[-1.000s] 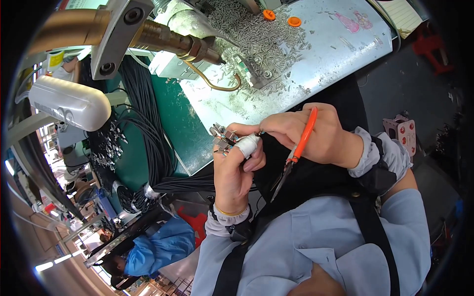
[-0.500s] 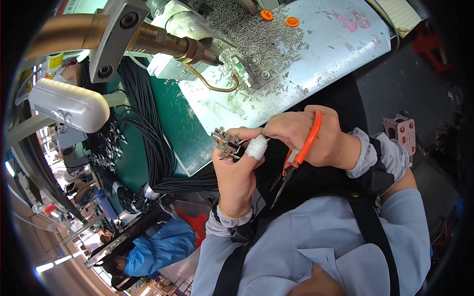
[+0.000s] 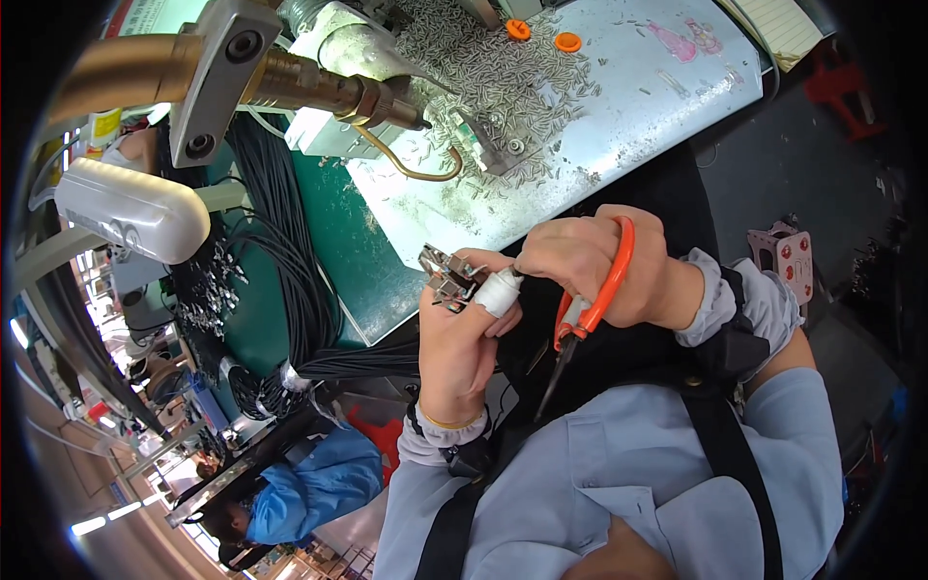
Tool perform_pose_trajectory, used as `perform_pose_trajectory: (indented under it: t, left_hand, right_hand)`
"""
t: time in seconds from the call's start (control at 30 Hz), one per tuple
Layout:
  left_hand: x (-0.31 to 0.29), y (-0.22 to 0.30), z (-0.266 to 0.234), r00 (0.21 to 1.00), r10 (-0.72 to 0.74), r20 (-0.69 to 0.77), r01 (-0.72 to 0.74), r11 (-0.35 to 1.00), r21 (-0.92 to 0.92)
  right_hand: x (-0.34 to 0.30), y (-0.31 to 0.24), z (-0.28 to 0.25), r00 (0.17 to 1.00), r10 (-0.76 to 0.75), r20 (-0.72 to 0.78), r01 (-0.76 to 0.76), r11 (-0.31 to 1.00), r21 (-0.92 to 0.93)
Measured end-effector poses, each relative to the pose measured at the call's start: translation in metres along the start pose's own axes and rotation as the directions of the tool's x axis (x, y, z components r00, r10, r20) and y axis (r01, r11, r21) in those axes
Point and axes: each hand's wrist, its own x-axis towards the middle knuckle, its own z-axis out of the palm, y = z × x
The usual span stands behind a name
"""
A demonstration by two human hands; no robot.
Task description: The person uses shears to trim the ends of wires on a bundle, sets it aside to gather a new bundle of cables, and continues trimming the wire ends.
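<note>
In my left hand (image 3: 454, 338) I hold a small cluster of metal connector shells (image 3: 448, 276), pinched between thumb and fingers, with little tabs sticking out. White tape (image 3: 498, 292) is wrapped around my left thumb. My right hand (image 3: 604, 259) is closed, its fingertips meeting the taped thumb's tip. Orange-handled scissors (image 3: 623, 263) hang from the right hand, a handle looped around it and the dark blades pointing down toward my chest. Whatever lies between the right fingertips is hidden.
A white work board (image 3: 619, 126) ahead carries a heap of small metal pins (image 3: 503, 72) and two orange rings (image 3: 567, 42). A brass-coloured machine nozzle (image 3: 387, 106) and a white lamp (image 3: 135, 210) overhang from the left. Black cables (image 3: 290, 261) lie on the green table. A person in blue (image 3: 314, 483) sits lower left.
The left hand has turned slightly, tilting the connectors. The scissors have swung a little, their blades now pointing more steeply down. Both hands stay together.
</note>
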Motion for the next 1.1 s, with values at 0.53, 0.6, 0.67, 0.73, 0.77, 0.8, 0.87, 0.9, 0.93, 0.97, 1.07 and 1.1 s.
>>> perform_pose_trajectory:
  t: [0.53,0.6,0.67,0.73,0.77,0.8,0.87,0.9,0.93,0.97,1.07,1.1]
  left_hand:
    - [0.013,0.0,0.009,0.89,0.439,-0.121,-0.331,0.806,0.49]
    - [0.02,0.011,0.006,0.966,0.215,-0.143,-0.171,0.948,0.269]
    - [0.035,0.017,0.001,0.973,0.19,-0.13,-0.165,0.969,0.184]
    - [0.053,0.022,-0.004,0.985,0.14,-0.095,-0.141,0.99,0.005]
    - [0.059,0.025,-0.004,0.986,0.14,-0.095,-0.14,0.99,0.006]
    - [0.065,0.028,-0.005,0.987,0.13,-0.092,-0.13,0.991,0.014]
    - [0.074,0.032,-0.005,0.991,0.107,-0.085,-0.105,0.994,0.026]
    - [0.076,0.034,-0.006,0.99,0.107,-0.088,-0.105,0.994,0.027]
    - [0.076,0.035,-0.008,0.992,0.094,-0.08,-0.091,0.995,0.038]
    - [0.077,0.037,-0.01,0.994,0.08,-0.073,-0.077,0.996,0.049]
    - [0.079,0.042,-0.014,0.997,0.048,-0.055,-0.045,0.997,0.066]
    - [0.08,0.044,-0.016,0.999,0.033,-0.042,-0.03,0.997,0.071]
  right_hand:
    - [-0.001,-0.011,-0.009,0.753,0.508,0.418,-0.559,0.829,-0.001]
    - [-0.002,-0.006,-0.008,0.689,0.533,0.491,-0.666,0.733,0.138]
    - [0.004,-0.002,-0.009,0.691,0.571,0.442,-0.7,0.68,0.217]
    - [0.014,0.004,-0.008,0.672,0.653,0.35,-0.739,0.56,0.373]
    - [0.02,0.008,-0.006,0.672,0.653,0.349,-0.739,0.56,0.375]
    - [0.028,0.014,-0.002,0.722,0.64,0.263,-0.689,0.628,0.363]
    - [0.042,0.024,0.004,0.802,0.59,0.09,-0.585,0.749,0.311]
    - [0.05,0.027,0.005,0.802,0.59,0.091,-0.585,0.748,0.313]
    - [0.059,0.028,0.004,0.74,0.643,0.198,-0.666,0.657,0.354]
    - [0.067,0.03,0.002,0.667,0.679,0.307,-0.739,0.555,0.381]
    - [0.071,0.034,0.004,0.588,0.691,0.421,-0.805,0.449,0.387]
    - [0.071,0.035,0.005,0.592,0.684,0.426,-0.803,0.457,0.382]
